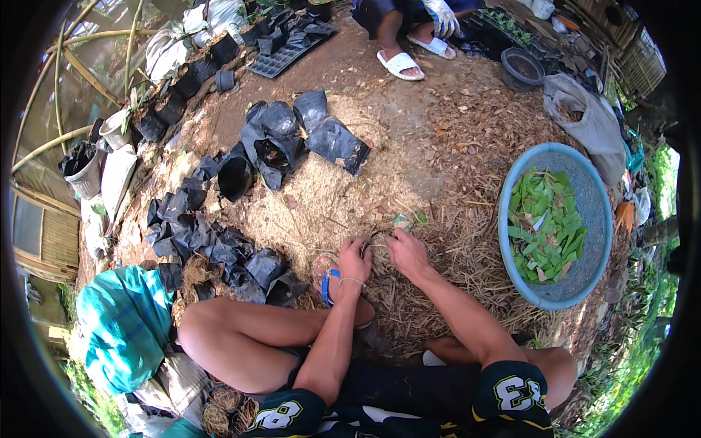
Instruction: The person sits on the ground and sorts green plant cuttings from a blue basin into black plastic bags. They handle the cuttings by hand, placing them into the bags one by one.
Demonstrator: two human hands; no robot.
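Note:
My left hand [355,257] and my right hand [406,252] are close together in front of me, low over the straw-covered ground. The fingers of each are curled inward and closed. A small dark, thin-looking thing [378,238] shows between the fingertips; it is too small to name. Dry straw [445,270] lies under and beside my right hand. Just beyond the hands is a small pale green scrap [401,222]. My left foot, in a blue-strapped flip-flop [326,285], rests beside my left hand.
A blue basin [511,274] of green leaves [544,226] stands at the right. Black plastic plant bags [274,142] lie at the left and ahead. A teal sack [124,325] sits by my left knee. Ahead, a person in white sandals [401,64] wears a glove [441,16].

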